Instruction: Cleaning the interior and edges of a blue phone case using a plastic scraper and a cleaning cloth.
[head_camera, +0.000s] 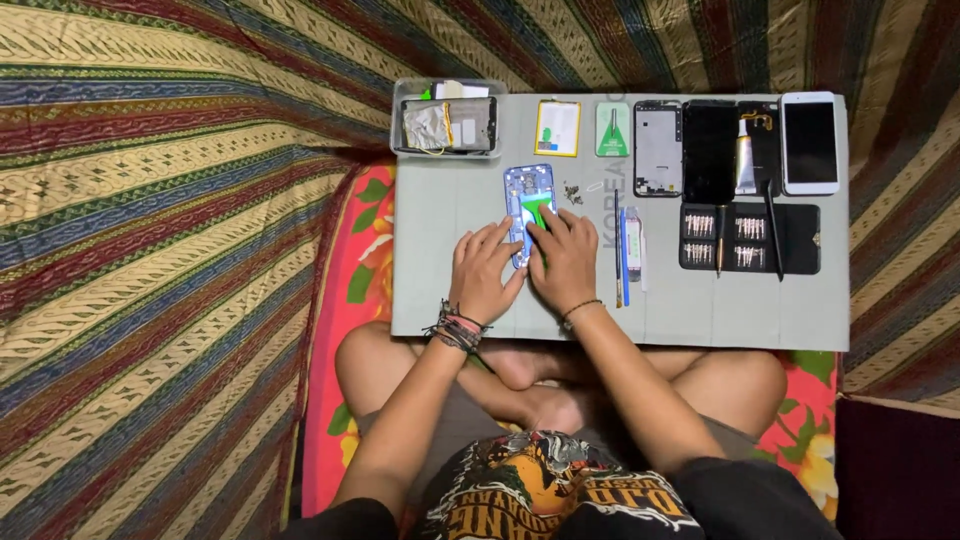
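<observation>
— So, what am I looking at, starting from the left?

— A striped cloth (150, 250) is covering the floor on that side. Then a grey work mat (680, 320) is lying across the person's crossed legs. At its far left corner a clear plastic tray (398, 120) is holding loose phone parts.

— And the hands?

— The left hand (485, 275), with bracelets at the wrist, is lying flat on the mat, its fingers spread a little and pressing against the lower left edge of an opened blue phone body (522, 195). That phone is lying lengthwise near the middle-left of the mat, just below the tray. The right hand (565, 262) is sitting right beside the left one, fingers close together, fingertips pushing on a green pry tool (538, 212) that is resting on the phone. Whether it is pinching the tool or only pressing it, I cannot tell.

— What is lying further right?

— A few tiny screws (573, 192) are sitting just beside the phone. Along the far edge a yellow-framed battery (557, 127), a green packet (612, 130), a phone frame (657, 148), a black screen panel (710, 152) and a white phone (810, 142) are lying in a row. Below them, thin tools (625, 255) and a black bit case (750, 238) are lying open on the mat.
</observation>
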